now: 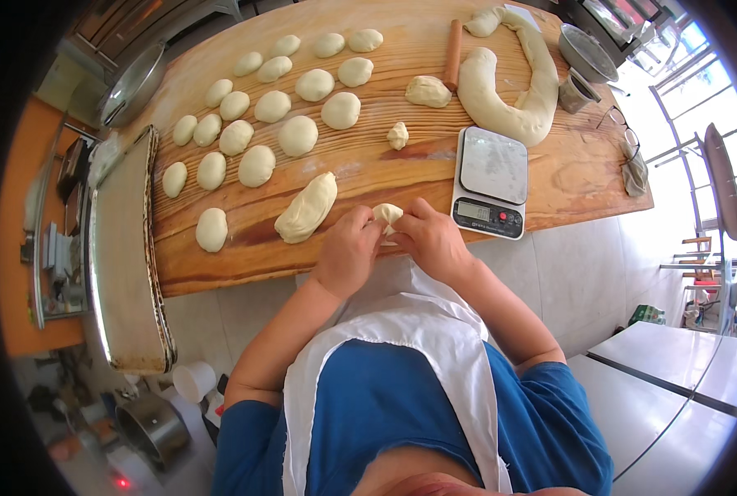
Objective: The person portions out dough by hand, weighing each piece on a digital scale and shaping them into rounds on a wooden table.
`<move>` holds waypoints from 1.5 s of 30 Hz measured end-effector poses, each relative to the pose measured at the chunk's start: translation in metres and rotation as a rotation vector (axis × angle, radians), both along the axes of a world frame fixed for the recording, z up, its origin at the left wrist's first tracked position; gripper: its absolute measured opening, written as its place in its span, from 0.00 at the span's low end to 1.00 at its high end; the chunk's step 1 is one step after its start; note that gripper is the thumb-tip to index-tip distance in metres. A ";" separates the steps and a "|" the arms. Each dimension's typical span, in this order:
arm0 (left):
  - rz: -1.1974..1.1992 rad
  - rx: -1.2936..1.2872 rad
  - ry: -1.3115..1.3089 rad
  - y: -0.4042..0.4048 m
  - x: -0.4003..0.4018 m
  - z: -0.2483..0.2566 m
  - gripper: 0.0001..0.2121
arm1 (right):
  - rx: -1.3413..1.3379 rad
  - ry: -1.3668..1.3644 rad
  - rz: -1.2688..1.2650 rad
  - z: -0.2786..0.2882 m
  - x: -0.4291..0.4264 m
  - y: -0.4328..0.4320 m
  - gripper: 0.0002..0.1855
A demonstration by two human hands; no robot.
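At the near edge of the wooden table (405, 167), my left hand (351, 251) and my right hand (433, 239) pinch one small piece of dough (388, 214) between their fingertips. An elongated dough piece (306, 208) lies just left of my left hand. Several rounded dough balls (298, 136) are spread over the table's left half. To the right of my right hand stands a digital kitchen scale (493, 167) with a bare platform. Beyond it curves a long, thick rope of dough (539, 80). A small dough scrap (397, 136) and a larger lump (428, 91) sit farther back.
A wooden rolling pin (453, 56) touches the dough rope's side. Metal bowls (134, 84) (587, 53) stand at both far corners. Stacked baking trays (158, 260) flank the table's left end. Eyeglasses (629, 133) and a cloth (635, 173) lie at the right edge.
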State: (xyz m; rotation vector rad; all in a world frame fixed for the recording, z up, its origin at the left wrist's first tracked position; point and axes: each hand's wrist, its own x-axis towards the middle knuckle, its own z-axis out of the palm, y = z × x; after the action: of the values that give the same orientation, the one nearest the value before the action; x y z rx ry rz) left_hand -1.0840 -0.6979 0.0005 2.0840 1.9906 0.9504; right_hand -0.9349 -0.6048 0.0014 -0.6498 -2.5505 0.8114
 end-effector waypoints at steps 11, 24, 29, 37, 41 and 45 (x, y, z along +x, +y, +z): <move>0.046 0.006 -0.268 0.014 -0.007 0.009 0.19 | -0.167 0.069 0.052 0.008 -0.014 0.014 0.10; 0.038 0.034 -0.224 0.004 0.007 0.007 0.10 | -0.119 0.099 -0.049 0.000 -0.005 0.020 0.11; -0.032 0.115 0.012 0.001 0.000 -0.009 0.14 | -0.184 0.157 0.015 0.006 -0.004 0.011 0.10; 0.104 -0.044 -0.589 0.006 0.010 0.012 0.13 | -0.159 0.091 -0.046 0.006 0.001 0.010 0.10; 0.082 -0.224 -0.663 0.018 0.003 0.011 0.15 | -0.251 0.062 -0.082 0.013 0.003 0.014 0.12; 0.084 -0.153 -0.209 0.026 0.003 0.013 0.17 | -0.143 0.046 -0.107 0.011 -0.002 0.014 0.11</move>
State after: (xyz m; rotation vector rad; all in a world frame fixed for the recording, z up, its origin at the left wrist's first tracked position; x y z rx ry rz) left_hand -1.0815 -0.6716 0.0134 1.7583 1.9876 0.9521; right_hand -0.9368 -0.5905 0.0125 -0.7949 -2.4106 0.9659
